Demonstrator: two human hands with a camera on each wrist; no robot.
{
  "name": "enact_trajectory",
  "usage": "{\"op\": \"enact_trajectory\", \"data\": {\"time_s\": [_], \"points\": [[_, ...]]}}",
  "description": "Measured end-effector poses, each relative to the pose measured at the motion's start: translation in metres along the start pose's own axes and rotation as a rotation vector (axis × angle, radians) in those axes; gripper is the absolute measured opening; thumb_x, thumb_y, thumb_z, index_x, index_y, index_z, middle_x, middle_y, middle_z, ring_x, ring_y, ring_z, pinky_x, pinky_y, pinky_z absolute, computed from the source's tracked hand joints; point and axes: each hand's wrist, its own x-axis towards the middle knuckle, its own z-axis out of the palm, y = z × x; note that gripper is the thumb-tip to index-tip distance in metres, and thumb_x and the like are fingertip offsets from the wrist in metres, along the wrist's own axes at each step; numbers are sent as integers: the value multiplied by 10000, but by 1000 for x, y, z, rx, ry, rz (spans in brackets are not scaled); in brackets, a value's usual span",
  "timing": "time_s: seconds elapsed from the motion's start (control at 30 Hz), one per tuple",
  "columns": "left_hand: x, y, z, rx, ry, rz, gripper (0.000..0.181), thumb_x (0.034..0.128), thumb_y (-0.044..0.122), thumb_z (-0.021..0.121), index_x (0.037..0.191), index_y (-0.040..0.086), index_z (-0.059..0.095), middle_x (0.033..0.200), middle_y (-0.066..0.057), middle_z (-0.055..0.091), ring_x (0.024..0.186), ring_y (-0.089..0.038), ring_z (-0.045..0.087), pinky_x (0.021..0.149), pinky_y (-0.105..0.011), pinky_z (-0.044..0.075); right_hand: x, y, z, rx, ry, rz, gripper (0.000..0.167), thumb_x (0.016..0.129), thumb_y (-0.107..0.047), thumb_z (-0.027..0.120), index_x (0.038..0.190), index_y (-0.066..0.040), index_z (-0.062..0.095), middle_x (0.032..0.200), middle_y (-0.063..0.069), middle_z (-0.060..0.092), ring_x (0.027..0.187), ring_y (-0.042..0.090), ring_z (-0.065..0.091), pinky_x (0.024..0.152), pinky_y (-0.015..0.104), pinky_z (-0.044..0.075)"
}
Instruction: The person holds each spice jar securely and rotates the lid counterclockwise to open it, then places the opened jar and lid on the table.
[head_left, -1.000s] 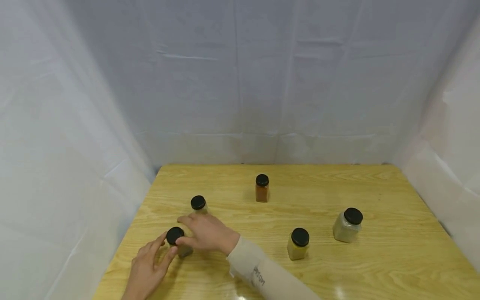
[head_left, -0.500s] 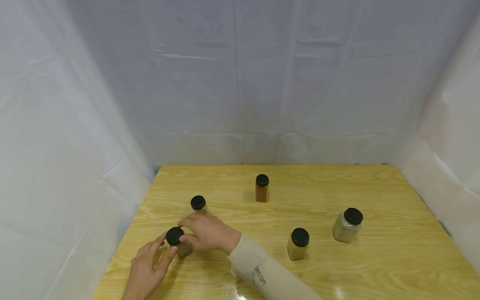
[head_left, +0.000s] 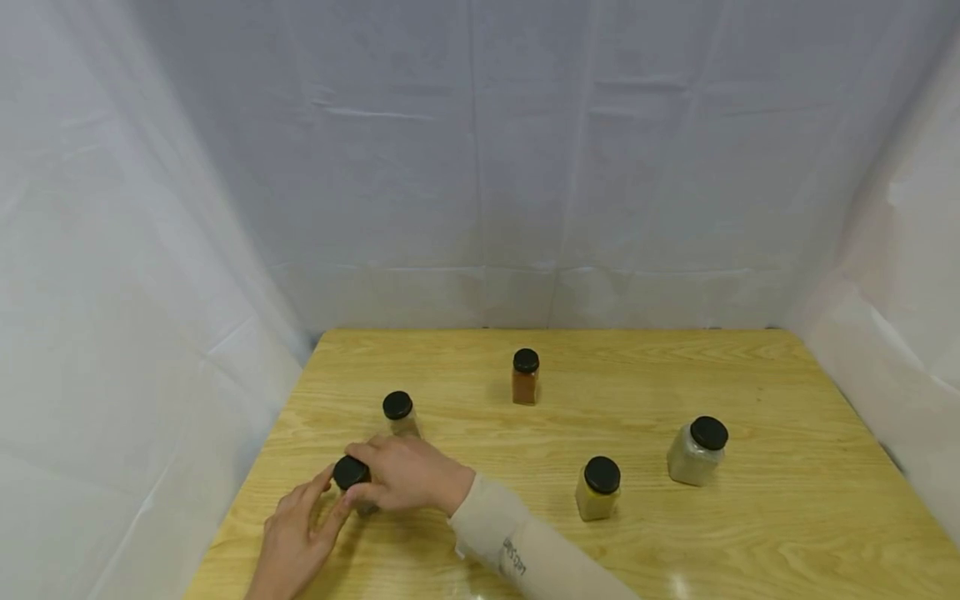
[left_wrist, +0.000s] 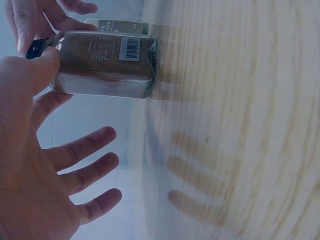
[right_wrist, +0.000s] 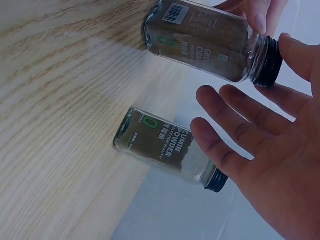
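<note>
Where the square clear-glass jar of brown powder (right_wrist: 156, 142) stands at the right wrist view's lower centre, its label reads "CUMIN POWDER". At the head view's lower left, the left hand (head_left: 294, 533) pinches a matching barcoded glass jar (right_wrist: 200, 42) near its neck, other fingers spread; the right hand (head_left: 412, 477), partly hiding it, pinches its round black lid (right_wrist: 269, 62). Black-lidded jars of orange-brown powder (head_left: 525, 387), yellow contents (head_left: 596, 502) and pale contents (head_left: 690, 458) stand centre and right.

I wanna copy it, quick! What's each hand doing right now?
Left hand: holding, pinching the glass spice jar of brown powder.
Right hand: holding, pinching that jar's black screw lid.
</note>
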Motion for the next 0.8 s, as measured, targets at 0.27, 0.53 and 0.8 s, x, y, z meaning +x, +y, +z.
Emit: {"op": "enact_trajectory", "data": {"time_s": [0.27, 0.53, 0.8], "points": [[0, 0, 1, -9, -7, -6, 646, 1079, 495, 566, 1552, 59, 511, 1399, -264, 640, 1297, -562, 554, 937, -773, 404, -2, 4, 1, -5, 35, 23, 570, 1094, -458, 547, 1580, -162, 500, 1460, 41, 652, 1271, 122, 666, 1009, 267, 554], [-1, 0, 1, -15, 17, 6, 613, 1074, 460, 589, 1548, 77, 524, 1372, -262, 661, 1266, -552, 578, 910, -753, 425, -4, 12, 1, 18, 70, 40, 491, 1101, -406, 556, 1516, -145, 569, 1446, 30, 664, 1273, 127, 666, 993, 256, 556], [-1, 0, 3, -16, 28, 15, 608, 1072, 452, 598, 1545, 77, 529, 1367, -257, 666, 1257, -544, 588, 905, -741, 432, -6, 11, 0, 21, 37, 35, 436, 1092, -423, 565, 1447, -180, 637, 1430, 2, 665, 1236, 106, 679, 965, 252, 566]]}}
